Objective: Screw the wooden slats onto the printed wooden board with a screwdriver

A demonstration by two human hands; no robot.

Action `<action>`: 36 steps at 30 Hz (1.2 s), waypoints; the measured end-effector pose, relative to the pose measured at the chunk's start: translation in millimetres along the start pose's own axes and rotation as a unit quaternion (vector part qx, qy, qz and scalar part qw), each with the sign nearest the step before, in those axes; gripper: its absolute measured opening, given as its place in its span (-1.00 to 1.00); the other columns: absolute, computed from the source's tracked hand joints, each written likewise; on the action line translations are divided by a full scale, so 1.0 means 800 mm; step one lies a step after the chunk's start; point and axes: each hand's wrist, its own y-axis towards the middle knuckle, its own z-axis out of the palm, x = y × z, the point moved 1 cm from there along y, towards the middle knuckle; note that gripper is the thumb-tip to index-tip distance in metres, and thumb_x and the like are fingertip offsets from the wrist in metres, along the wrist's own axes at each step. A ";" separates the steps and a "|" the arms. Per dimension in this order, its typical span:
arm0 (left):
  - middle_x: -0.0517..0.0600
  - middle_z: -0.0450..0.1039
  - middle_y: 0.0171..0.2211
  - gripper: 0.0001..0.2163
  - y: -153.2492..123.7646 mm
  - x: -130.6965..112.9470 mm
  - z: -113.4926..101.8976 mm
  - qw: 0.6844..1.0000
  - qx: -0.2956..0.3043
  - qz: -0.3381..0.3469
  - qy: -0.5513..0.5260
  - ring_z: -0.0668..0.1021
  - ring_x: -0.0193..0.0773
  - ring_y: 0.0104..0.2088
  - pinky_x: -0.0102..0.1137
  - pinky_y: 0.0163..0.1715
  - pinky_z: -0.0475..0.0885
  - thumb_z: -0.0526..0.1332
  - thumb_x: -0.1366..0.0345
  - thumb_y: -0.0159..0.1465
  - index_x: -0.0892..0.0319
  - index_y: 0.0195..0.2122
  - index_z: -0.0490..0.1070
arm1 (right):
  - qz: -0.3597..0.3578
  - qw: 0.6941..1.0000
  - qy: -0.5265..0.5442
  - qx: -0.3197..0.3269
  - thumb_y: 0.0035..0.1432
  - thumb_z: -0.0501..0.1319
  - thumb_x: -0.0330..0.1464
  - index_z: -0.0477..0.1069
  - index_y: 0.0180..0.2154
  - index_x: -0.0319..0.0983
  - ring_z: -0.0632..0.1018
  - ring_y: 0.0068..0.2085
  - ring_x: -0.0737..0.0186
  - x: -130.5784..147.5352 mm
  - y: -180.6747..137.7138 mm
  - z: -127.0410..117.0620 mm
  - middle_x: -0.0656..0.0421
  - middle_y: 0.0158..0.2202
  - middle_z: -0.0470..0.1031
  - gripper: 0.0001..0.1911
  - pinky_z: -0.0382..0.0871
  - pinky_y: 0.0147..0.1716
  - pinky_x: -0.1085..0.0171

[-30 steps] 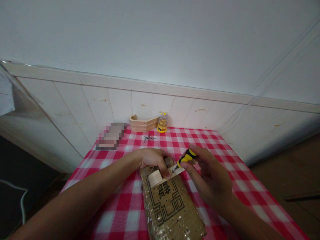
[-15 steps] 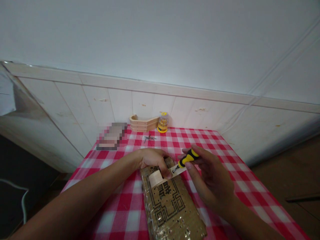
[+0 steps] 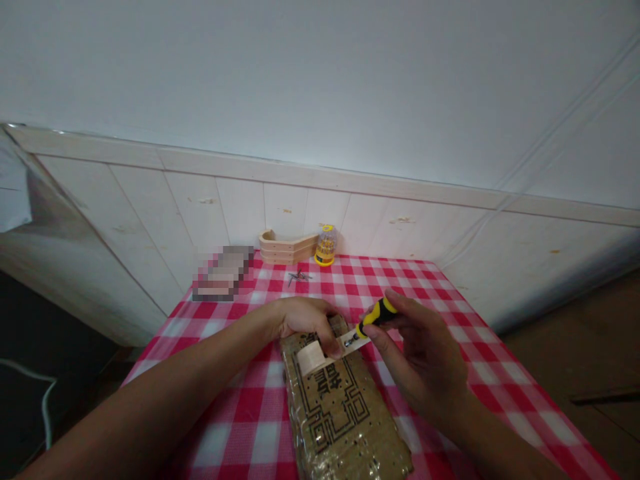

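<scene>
1. While the left hand (image 3: pixel 303 320) bears down on a pale wood piece (image 3: pixel 311 358), its fingers curl over the piece's far edge and clamp it in place.
2. The wood piece sits on the far end of a brown board (image 3: pixel 343 417). A thin flat tab of it reaches out to the right, past the board's edge.
3. The right hand (image 3: pixel 425 353) is closed around a screwdriver (image 3: pixel 376 315), pinching the yellow-and-black handle between thumb and fingertips.
4. The screwdriver slants down and to the left. Its tip meets the tab of the wood piece, just beside the left fingers.
5. The two hands are close together over the far end of the board, and both forearms come in from the near edge.
6. The board is dotted with small holes and printed with a black line pattern. It lies lengthwise on a red-and-white checked cloth (image 3: pixel 235 427), and its near end runs towards the person.
7. At the far edge of the cloth, against the white panelled wall (image 3: pixel 200 200), stands a stack of curved wooden parts (image 3: pixel 286 247).
8. A yellow bit holder (image 3: pixel 325 245) stands just right of that stack.
9. A few dark screws (image 3: pixel 299 275) lie on the cloth in front of the stack, well apart from both hands.
10. A blurred patch (image 3: pixel 223 272) covers whatever is at the far left corner of the cloth, so I cannot tell what it is.
</scene>
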 end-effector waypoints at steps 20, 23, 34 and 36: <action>0.02 0.60 -0.38 -0.63 -0.002 -0.007 0.005 0.998 -0.041 -0.046 -0.015 0.61 -0.19 -0.50 -0.30 -0.49 0.55 0.46 0.40 -0.22 0.25 -0.31 0.55 | -0.003 0.999 0.014 0.029 0.22 0.22 -0.59 0.30 0.23 -0.01 0.62 -0.14 0.14 0.002 -0.002 -0.002 0.10 -0.01 0.53 -0.38 0.64 -0.13 0.07; 0.03 0.61 -0.37 -0.62 -0.002 -0.005 0.005 0.997 -0.045 -0.056 -0.008 0.61 -0.17 -0.48 -0.29 -0.48 0.56 0.45 0.41 -0.21 0.25 -0.29 0.55 | -0.009 0.999 0.009 0.034 0.21 0.24 -0.59 0.31 0.23 -0.01 0.62 -0.15 0.15 0.001 0.000 -0.002 0.11 -0.04 0.54 -0.38 0.65 -0.15 0.09; 0.04 0.58 -0.38 -0.65 0.002 0.000 0.000 0.999 -0.022 -0.028 0.016 0.59 -0.18 -0.48 -0.29 -0.45 0.54 0.43 0.36 -0.15 0.27 -0.29 0.54 | -0.027 0.999 0.033 0.024 0.20 0.26 -0.62 0.31 0.23 -0.04 0.60 -0.18 0.18 -0.003 0.005 0.000 0.12 -0.12 0.50 -0.37 0.63 -0.28 0.18; 0.04 0.58 -0.38 -0.68 0.001 -0.001 0.000 1.000 -0.006 -0.013 0.018 0.60 -0.18 -0.48 -0.27 -0.44 0.55 0.42 0.36 -0.12 0.27 -0.28 0.54 | -0.033 0.998 0.036 0.025 0.19 0.26 -0.62 0.31 0.23 -0.05 0.59 -0.19 0.18 -0.003 0.006 0.000 0.12 -0.13 0.50 -0.37 0.63 -0.29 0.18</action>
